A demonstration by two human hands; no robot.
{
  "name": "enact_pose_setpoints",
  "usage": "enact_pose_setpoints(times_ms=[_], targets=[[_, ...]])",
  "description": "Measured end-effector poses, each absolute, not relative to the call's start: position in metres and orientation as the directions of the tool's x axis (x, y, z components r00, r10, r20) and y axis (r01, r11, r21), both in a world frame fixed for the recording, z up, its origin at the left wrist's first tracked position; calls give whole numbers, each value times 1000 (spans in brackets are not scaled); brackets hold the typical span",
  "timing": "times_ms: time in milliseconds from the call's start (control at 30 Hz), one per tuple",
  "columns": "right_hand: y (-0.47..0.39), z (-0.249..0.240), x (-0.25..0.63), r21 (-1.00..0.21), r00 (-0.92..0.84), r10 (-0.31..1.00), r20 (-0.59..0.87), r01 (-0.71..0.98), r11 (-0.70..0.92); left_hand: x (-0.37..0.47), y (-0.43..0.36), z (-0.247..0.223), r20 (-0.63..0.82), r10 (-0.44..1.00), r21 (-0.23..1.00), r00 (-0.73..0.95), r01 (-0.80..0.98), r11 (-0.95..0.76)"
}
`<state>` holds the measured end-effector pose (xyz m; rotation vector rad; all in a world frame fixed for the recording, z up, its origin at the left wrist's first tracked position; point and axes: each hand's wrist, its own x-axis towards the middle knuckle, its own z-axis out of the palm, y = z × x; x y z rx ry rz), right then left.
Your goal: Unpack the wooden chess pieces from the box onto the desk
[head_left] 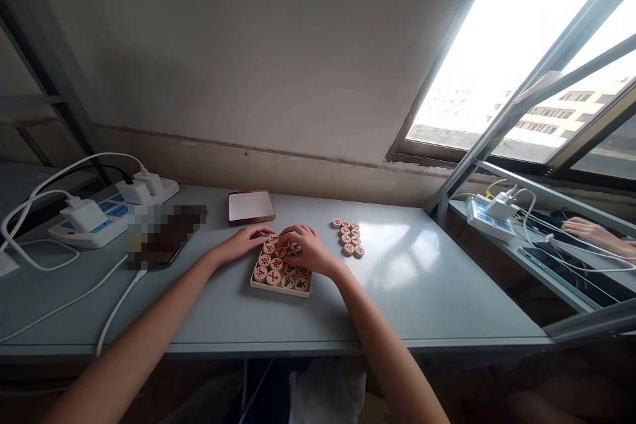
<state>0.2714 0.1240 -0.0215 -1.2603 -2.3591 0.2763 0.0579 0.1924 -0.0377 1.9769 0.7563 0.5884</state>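
Observation:
A shallow white box (pixel 281 289) on the grey desk holds several round wooden pieces with red and black characters. My left hand (pixel 242 242) rests at the box's back left corner, its fingertips near a red-marked piece (pixel 273 238). Over the box's back right part, my right hand (pixel 309 250) has its fingers bent down onto the pieces; what lies beneath them is partly hidden. Several more pieces (pixel 346 232) lie grouped on the desk to the right of the box. Behind the box sits an open lid (pixel 251 206) with a pale inside.
At the left are a power strip (pixel 110 215) with white chargers and cables, and a dark phone (pixel 171 238). A metal frame post (pixel 460 172) stands at the desk's right end. Beyond it, another person's hand (pixel 591 233) is near a second power strip (pixel 489 217).

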Motion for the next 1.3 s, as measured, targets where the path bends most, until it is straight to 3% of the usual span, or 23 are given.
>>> enact_pose_setpoints(times_ms=[233,333,433,533,600,700,800,867,1133,1300], targets=[[128,-13,290,-379,-247,897,367,841,386,57,192,-38,87,705,880,704,278,-386],[130,-14,311,-274,-55,907,418,944,184,57,189,-35,62,716,886,695,293,-360],[133,-22,331,-158,102,920,379,986,-44,58,187,-33,48,720,889,693,299,-346],[135,-27,340,-105,167,907,386,985,-137,58,188,-33,47,719,891,694,297,-345],[134,-25,337,-123,116,910,397,990,-72,57,188,-34,50,716,890,697,293,-348],[129,-17,319,-228,-97,922,375,954,193,57,190,-36,64,708,886,703,287,-365],[122,-9,293,-330,-385,867,315,812,481,56,193,-38,89,704,875,705,282,-393],[118,-7,279,-372,-516,818,254,729,575,56,194,-40,99,705,869,702,284,-405],[114,-8,272,-427,-595,784,177,671,606,56,195,-41,102,705,866,702,287,-411],[114,-7,270,-377,-549,801,241,708,598,56,194,-39,114,702,864,703,279,-420]])
